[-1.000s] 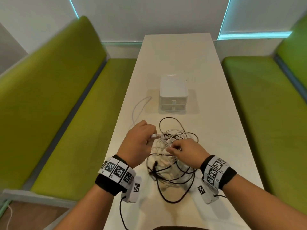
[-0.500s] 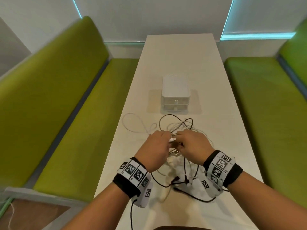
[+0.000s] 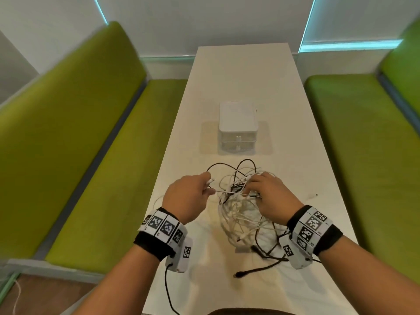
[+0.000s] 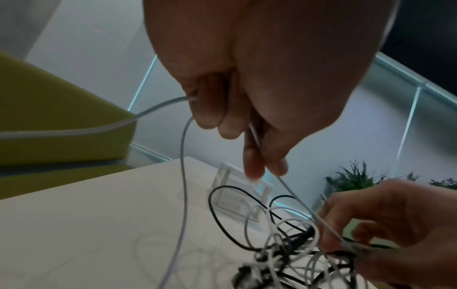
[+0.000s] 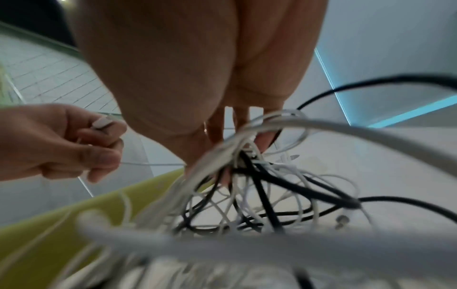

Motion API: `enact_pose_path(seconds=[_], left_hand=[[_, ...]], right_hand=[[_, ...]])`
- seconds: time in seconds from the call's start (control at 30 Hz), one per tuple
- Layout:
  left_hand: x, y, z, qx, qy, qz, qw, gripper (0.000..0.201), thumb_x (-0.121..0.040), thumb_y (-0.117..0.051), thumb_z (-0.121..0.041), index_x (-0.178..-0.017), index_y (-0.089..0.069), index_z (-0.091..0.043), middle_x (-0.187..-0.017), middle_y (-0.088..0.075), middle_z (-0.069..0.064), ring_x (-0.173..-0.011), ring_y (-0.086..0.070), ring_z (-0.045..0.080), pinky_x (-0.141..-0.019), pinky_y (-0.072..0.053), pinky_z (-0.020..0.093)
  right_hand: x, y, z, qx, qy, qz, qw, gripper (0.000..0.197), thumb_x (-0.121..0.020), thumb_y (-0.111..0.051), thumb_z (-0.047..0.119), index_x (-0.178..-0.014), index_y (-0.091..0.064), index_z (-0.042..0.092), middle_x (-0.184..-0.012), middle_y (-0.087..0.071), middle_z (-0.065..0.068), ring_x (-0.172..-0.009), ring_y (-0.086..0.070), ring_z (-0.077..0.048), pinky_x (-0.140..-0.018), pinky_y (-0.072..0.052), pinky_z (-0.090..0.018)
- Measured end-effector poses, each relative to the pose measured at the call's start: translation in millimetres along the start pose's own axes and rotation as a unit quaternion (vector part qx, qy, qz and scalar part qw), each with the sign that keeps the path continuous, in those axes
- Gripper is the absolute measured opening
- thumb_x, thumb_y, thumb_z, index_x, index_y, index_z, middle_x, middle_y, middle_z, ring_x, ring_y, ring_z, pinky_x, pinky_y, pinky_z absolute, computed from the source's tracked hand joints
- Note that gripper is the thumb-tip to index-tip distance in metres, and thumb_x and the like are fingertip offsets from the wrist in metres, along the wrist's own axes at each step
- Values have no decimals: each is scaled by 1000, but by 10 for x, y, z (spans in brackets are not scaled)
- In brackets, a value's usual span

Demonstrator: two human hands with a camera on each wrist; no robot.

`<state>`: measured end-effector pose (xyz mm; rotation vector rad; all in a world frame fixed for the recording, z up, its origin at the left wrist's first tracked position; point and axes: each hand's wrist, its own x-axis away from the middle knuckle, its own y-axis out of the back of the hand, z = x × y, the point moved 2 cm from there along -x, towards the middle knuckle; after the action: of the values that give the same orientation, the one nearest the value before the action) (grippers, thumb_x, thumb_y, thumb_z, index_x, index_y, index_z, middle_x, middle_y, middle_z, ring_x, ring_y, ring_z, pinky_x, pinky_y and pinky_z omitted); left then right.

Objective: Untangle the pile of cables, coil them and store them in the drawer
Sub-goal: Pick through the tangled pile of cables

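Cables, a pile of white and black ones (image 3: 241,214), sit bunched under the right hand (image 3: 270,196), whose fingers clutch the knot's top. Untangling is the step in hand: the left hand (image 3: 188,196) is curled round 1 thin white cable (image 4: 183,176), a taut run stretching from its fingertips (image 4: 252,172) across to the right. Next move, I'd say: draw that strand clear, right hand pinning the rest. The 2-drawer white box (image 3: 238,130), beyond both sets of fingers, looks closed.

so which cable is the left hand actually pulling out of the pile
A thin white cable, stretched taut from the left hand to the right hand; the black cables hang slack.
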<state>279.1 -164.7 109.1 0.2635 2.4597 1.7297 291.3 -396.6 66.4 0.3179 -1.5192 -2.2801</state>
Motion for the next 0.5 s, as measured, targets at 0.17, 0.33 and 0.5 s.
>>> enact_pose_path(seconds=[0.17, 0.33, 0.5], left_hand=[[12, 53, 105, 45, -26, -54, 997, 27, -94, -56, -36, -80, -33, -35, -84, -74, -11, -71, -66, 23, -58, -53, 39], [12, 91, 81, 62, -32, -107, 992, 19, -91, -55, -8, -80, -46, -22, -77, -61, -4, -69, -55, 23, -56, -42, 36], [56, 29, 66, -50, 40, 2, 998, 26, -77, -46, 8, -88, -44, -15, -82, -46, -1, -82, -50, 26, -66, -38, 31]], right_hand=[[16, 33, 6, 64, -17, -64, 996, 27, -82, -70, 61, -95, -76, 38, -102, -62, 16, -103, -44, -19, -87, -41, -39], [-6, -11, 66, 135, -56, -11, 989, 32, -89, -59, 59, -115, -69, 43, -128, -52, 14, -122, -37, -22, -94, -32, -42], [-49, 68, 141, 115, 58, -86, 988, 16, -98, -60, 39, -95, -75, 34, -114, -62, 17, -101, -49, -17, -78, -26, -35]])
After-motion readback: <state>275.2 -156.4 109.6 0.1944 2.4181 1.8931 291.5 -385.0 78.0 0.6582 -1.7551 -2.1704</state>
